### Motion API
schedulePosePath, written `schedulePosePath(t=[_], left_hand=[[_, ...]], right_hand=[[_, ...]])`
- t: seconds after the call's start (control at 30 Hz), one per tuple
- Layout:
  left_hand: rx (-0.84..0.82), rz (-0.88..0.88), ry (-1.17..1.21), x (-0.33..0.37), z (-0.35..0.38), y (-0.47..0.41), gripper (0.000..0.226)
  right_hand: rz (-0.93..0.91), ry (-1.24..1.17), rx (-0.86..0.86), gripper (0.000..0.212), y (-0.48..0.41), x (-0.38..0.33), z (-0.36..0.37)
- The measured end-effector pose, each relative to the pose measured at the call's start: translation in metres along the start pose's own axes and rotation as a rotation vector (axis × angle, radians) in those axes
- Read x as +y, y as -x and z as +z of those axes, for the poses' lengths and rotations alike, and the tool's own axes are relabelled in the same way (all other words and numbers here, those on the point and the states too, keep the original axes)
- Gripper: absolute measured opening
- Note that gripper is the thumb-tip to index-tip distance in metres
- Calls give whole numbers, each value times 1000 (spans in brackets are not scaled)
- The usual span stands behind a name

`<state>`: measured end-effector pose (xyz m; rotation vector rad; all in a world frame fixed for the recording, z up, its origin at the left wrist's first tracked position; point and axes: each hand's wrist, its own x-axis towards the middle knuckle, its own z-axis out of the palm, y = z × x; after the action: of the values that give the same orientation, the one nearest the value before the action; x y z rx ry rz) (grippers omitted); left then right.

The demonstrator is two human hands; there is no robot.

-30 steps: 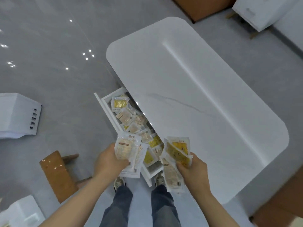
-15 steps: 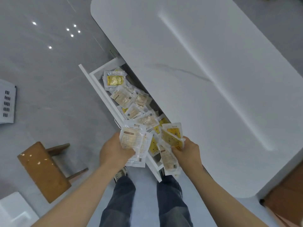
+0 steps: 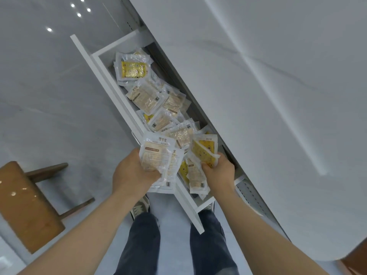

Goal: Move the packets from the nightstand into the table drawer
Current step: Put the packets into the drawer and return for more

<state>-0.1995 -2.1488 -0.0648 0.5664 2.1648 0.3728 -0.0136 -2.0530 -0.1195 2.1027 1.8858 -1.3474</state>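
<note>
Left hand: our left hand (image 3: 135,173) grips a beige stack of packets (image 3: 158,157), with the thumb on top and the fingers curled beneath. We hold it over the front edge of the drawer.
Right hand: our right hand (image 3: 218,171) pinches a yellow bunch of packets (image 3: 204,153) fanned out just above the near end of the drawer.
Writing: the top packet of the beige stack carries three Chinese characters over a Latin line that begins "HAND". The rest is too blurred for us to read, as is the brown label strip below it.
Drawer: the white drawer (image 3: 87,56) stands pulled out from under the counter (image 3: 268,96).
Loose packets: a heap of loose packets (image 3: 147,98) lies inside the drawer along most of its length. Most are beige, and one yellow-faced packet (image 3: 133,69) lies at the far end.
Counter: a white top with a faint grey vein.
Around us: a brown wooden stool (image 3: 25,205) stands on the glossy grey floor (image 3: 49,106) to our left. Our jeans (image 3: 143,245) and shoes show below the drawer.
</note>
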Motion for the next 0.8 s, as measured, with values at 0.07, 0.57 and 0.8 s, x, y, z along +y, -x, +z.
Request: schedulePosePath(t=[0.07,0.57,0.8], left_hand=[[-2,-4,11,-2,4,-6,46],[-27,3,52,3,6,-23,50],[6,-4,56,7,-6,-28,51]], right_hand=[[22,23,-8,11,-8,6,10],[68,222,-186,45,-24,26,27],[-70,261,-39,22,-30,14,10]])
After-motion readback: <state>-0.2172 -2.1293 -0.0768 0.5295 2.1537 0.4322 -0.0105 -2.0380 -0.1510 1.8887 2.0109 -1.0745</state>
